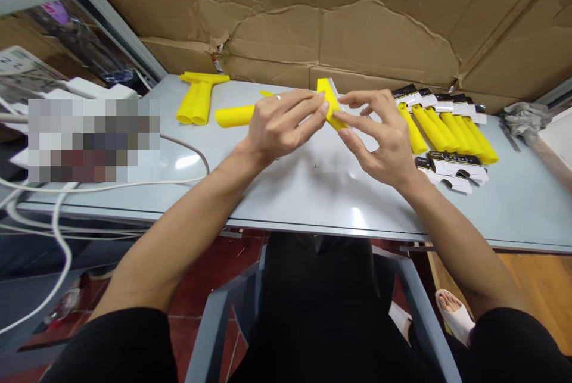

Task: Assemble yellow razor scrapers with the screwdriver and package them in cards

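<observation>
My left hand (pixel 281 124), with a ring on one finger, grips a yellow scraper head (pixel 328 97) with a pale strip along its edge. My right hand (pixel 379 133) has its thumb and fingertips on the lower end and pale edge of that head. Left of my left hand a yellow tube-like handle (pixel 233 116) sticks out; my hand hides whether it belongs to the held piece. Two T-shaped yellow scrapers (pixel 196 97) lie side by side at the back left. Several yellow scrapers with black-and-white cards (pixel 447 127) lie in a row to the right.
Loose black-and-white cards (pixel 456 168) lie before the row. A grey cloth (pixel 522 121) sits at the right end of the grey table (pixel 268 201). White cables (pixel 111 188) cross the left side, beside a metal rack (pixel 116 13). Cardboard (pixel 357 37) stands behind.
</observation>
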A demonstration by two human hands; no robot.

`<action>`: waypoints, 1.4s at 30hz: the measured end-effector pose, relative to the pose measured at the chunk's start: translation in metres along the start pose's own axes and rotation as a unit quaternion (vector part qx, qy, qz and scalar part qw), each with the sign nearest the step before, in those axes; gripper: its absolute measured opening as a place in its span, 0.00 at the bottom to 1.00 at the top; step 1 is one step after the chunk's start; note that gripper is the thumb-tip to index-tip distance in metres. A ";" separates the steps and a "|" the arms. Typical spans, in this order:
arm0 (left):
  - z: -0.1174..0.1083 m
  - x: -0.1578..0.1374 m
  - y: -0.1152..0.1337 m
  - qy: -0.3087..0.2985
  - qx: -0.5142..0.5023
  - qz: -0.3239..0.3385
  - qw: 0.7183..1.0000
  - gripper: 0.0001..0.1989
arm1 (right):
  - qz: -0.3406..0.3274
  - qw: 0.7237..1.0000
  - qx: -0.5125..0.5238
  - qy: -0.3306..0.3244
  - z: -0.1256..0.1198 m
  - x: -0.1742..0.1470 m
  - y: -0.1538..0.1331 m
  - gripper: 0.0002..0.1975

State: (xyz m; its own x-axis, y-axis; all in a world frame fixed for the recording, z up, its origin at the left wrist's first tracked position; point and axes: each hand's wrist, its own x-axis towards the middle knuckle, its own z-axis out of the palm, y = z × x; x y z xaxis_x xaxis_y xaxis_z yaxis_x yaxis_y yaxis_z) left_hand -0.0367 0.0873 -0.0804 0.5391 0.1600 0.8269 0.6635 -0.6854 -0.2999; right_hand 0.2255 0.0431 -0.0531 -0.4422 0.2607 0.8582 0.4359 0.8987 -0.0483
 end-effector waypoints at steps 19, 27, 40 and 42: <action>-0.002 -0.024 -0.079 0.052 0.030 -0.074 0.995 0.11 | -0.037 0.871 -0.014 -0.489 0.153 0.066 -0.045 0.27; 0.003 -0.018 -0.071 0.072 0.048 -0.058 0.995 0.11 | -0.086 0.864 -0.059 -0.492 0.147 0.066 -0.055 0.28; 0.001 -0.021 -0.065 0.024 0.033 -0.078 0.996 0.11 | -0.170 0.959 -0.061 -0.220 0.046 0.040 -0.031 0.20; 0.004 -0.017 -0.052 0.017 0.030 -0.057 0.998 0.10 | -0.119 0.989 -0.022 -0.089 0.023 0.039 -0.012 0.16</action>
State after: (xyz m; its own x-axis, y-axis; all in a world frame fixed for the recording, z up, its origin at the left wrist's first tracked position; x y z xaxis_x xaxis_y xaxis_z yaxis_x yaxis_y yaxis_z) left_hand -0.0782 0.1232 -0.0813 0.4411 0.2094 0.8727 0.7500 -0.6200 -0.2304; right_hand 0.1844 0.0505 -0.0307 -0.6656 0.1051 0.7388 0.3348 0.9268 0.1698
